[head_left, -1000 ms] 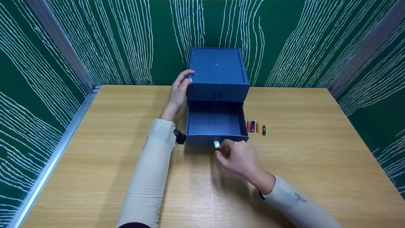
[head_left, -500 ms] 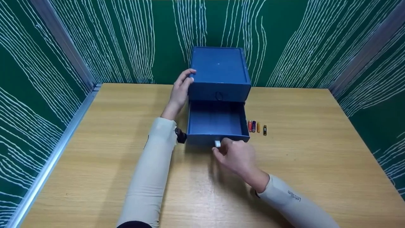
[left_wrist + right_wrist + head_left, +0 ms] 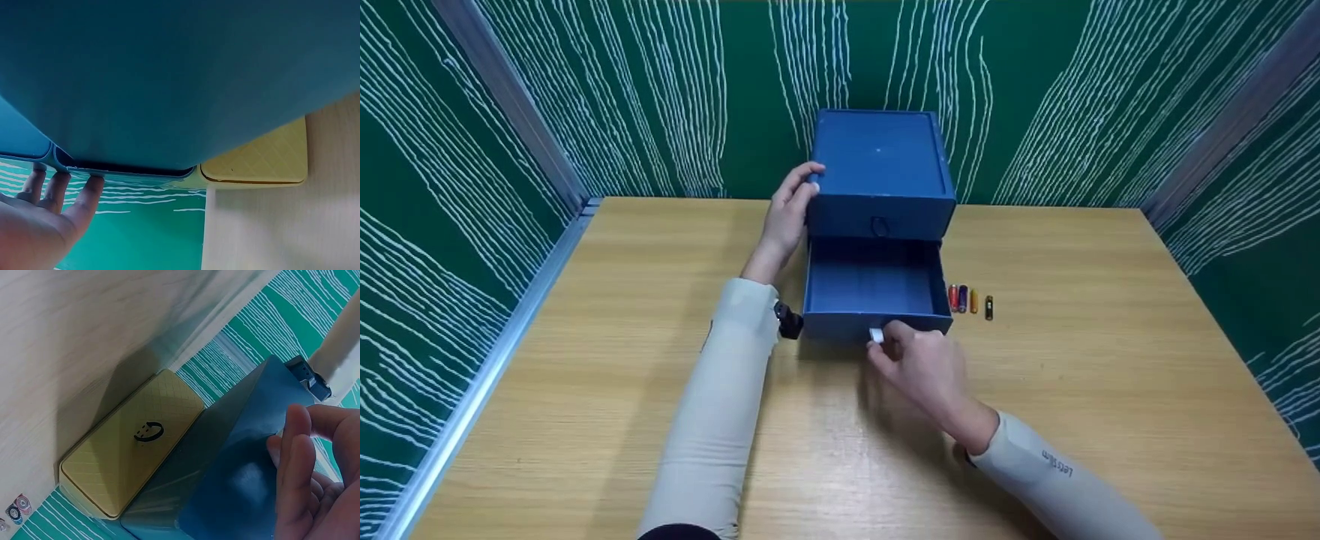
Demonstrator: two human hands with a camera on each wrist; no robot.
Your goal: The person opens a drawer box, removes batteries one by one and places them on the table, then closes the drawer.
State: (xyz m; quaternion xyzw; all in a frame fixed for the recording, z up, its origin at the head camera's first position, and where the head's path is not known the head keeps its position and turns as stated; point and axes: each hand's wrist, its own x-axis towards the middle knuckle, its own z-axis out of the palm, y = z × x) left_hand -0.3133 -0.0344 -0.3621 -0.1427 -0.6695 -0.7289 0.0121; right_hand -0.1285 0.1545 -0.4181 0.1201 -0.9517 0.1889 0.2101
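Observation:
A blue drawer unit (image 3: 881,154) stands at the back of the table, its middle drawer (image 3: 877,279) pulled out with nothing visible inside. My left hand (image 3: 785,214) rests against the unit's upper left side; the left wrist view shows its extended fingertips (image 3: 93,184) touching the edge. With curled fingers, my right hand (image 3: 922,367) pinches the white pull tab (image 3: 876,335) on the drawer's front. In the right wrist view the thumb and fingers (image 3: 298,419) mostly cover that tab.
Several small batteries (image 3: 963,298), red, purple, yellow and dark, lie right of the drawer. Below it, a yellow drawer (image 3: 132,444) with a dark loop is shut. The upper drawer's front (image 3: 840,217) is shut too. A green patterned wall (image 3: 660,97) stands behind the table (image 3: 622,337).
The pulled-out drawer's front rim and its white tab sit slightly higher in the head view, and my right fingers rose with them. My left hand has stayed on the unit's side.

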